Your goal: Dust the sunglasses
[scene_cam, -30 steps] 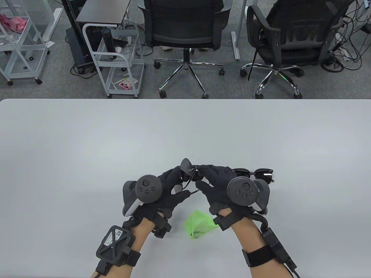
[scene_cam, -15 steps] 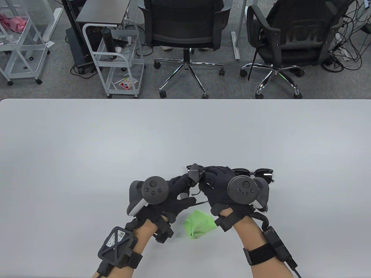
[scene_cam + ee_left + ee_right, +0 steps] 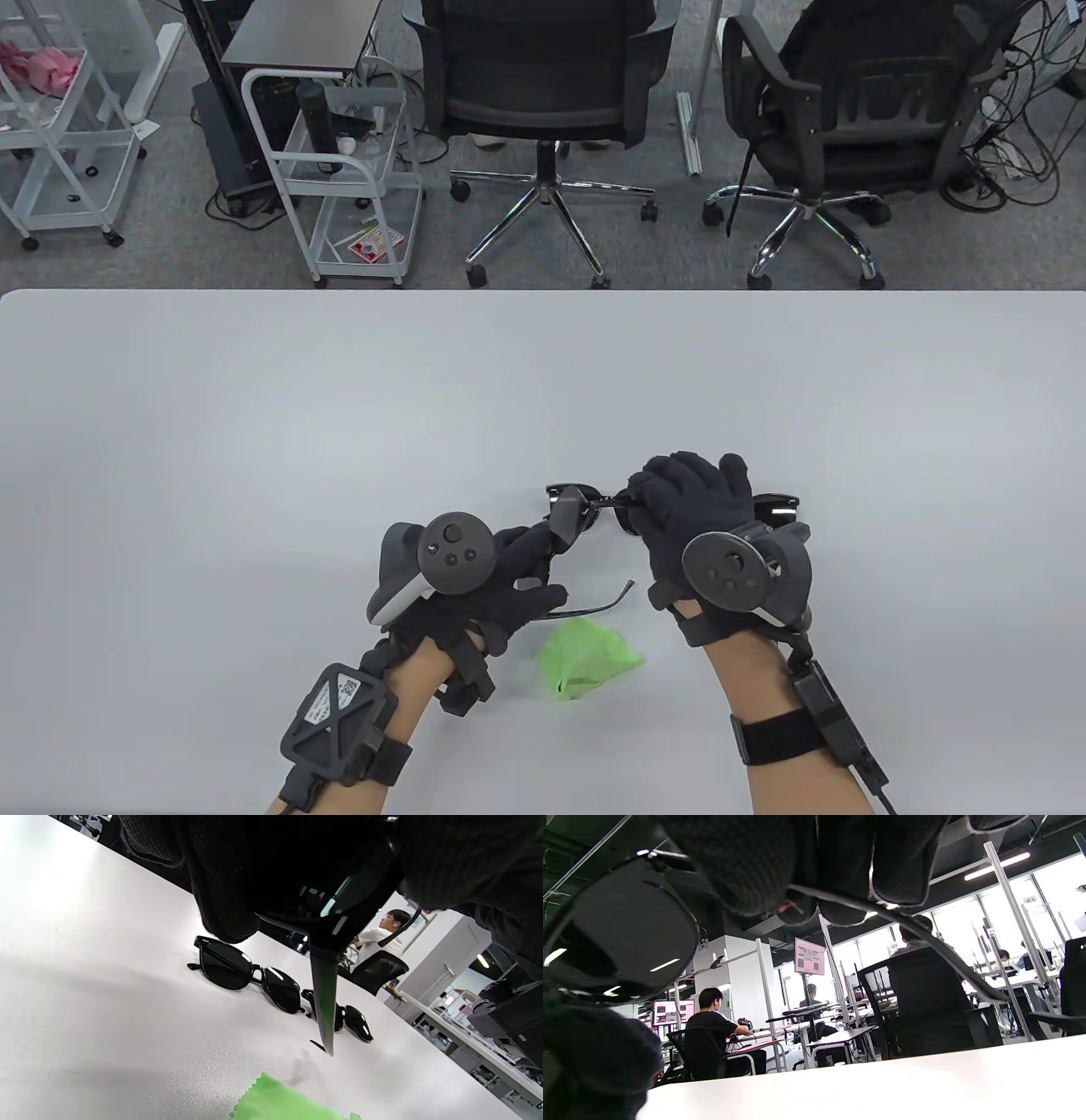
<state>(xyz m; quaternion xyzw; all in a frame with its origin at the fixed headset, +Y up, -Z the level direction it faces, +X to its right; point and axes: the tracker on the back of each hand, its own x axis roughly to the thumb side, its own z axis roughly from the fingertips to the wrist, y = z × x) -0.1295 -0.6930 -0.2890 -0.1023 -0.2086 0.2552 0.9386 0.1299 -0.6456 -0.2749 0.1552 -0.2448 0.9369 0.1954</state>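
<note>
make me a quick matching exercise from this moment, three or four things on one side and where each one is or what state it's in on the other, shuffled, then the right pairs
Things:
1. black-framed dark-lens sunglasses
2. crumpled bright green cleaning cloth
3. spare pairs of black sunglasses
4. white table

Places or states:
A. lying on the table near the wrists, held by neither hand
B. held up between the left hand and the right hand
C. bearing everything else
D. resting on the table beyond the hands, untouched

Pairs: 1-B, 2-A, 3-D, 4-C
</note>
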